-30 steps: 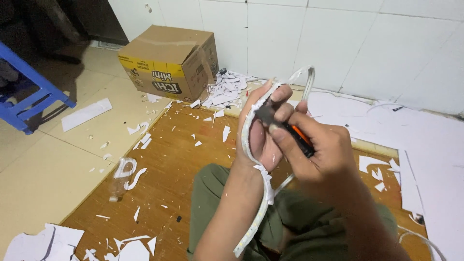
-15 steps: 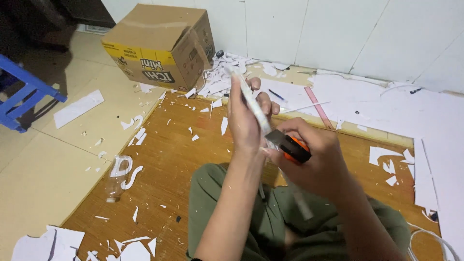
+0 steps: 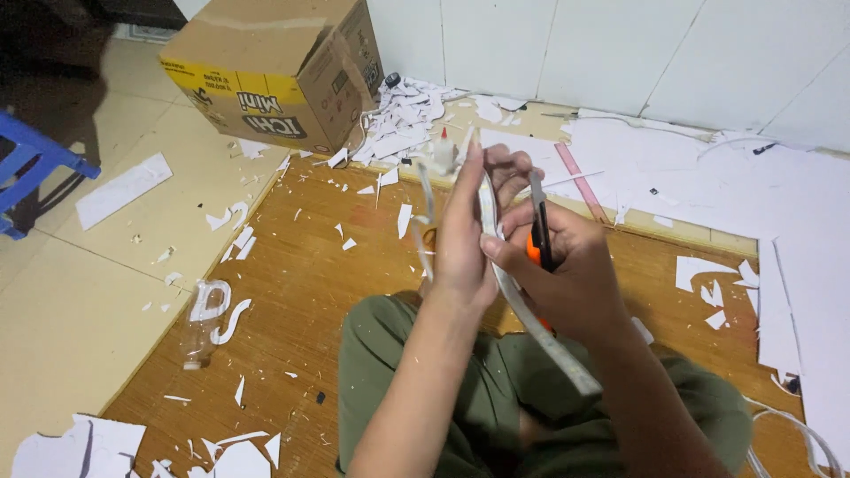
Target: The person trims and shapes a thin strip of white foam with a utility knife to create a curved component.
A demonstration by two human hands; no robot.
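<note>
My left hand [image 3: 465, 235] is raised upright and holds a long white foam strip [image 3: 531, 319] that runs from my fingertips down toward my lap. My right hand [image 3: 571, 270] grips an orange-and-black utility knife [image 3: 537, 232] with its blade pointing up, pressed against the strip beside my left fingers. The right thumb rests on the strip. Both hands meet above my olive-green trousers [image 3: 496, 398]. A second thin white piece [image 3: 425, 221] hangs behind my left hand.
A cardboard box [image 3: 283, 71] stands at the back left beside a heap of white scraps [image 3: 403, 119]. White foam sheets [image 3: 735, 190] lie along the tiled wall. A clear bottle [image 3: 202, 323] lies on the wooden board [image 3: 301, 283]. A blue stool [image 3: 35, 168] is at far left.
My hands have turned the strip more upright and the knife now points up along it. The view has shifted nearer to the box and the wall.
</note>
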